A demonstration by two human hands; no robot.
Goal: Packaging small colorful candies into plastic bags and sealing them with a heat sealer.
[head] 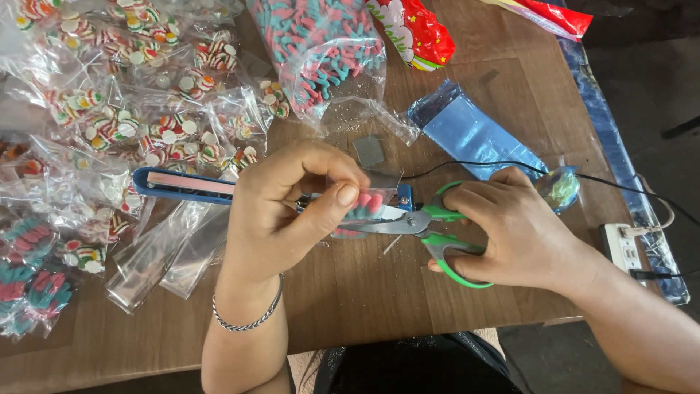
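Note:
My left hand (288, 201) pinches a small clear packet of pink and blue candy (362, 209) between thumb and fingers, over the middle of the wooden table (379, 292). My right hand (514, 230) grips green-handled scissors (430, 226); their blades reach left to the packet's edge. Just behind my left hand lies a blue heat sealer (182, 184), partly hidden by it. A silver bracelet (251, 317) circles my left wrist.
Many sealed clear packets of round sweets (138, 95) cover the left side. A large bag of pink-blue candy (321, 44) and a red bag (415, 33) stand at the back. Empty clear sleeves (171, 252), a blue sleeve stack (474, 135), a black cable (467, 164) and a power strip (620, 244) lie nearby.

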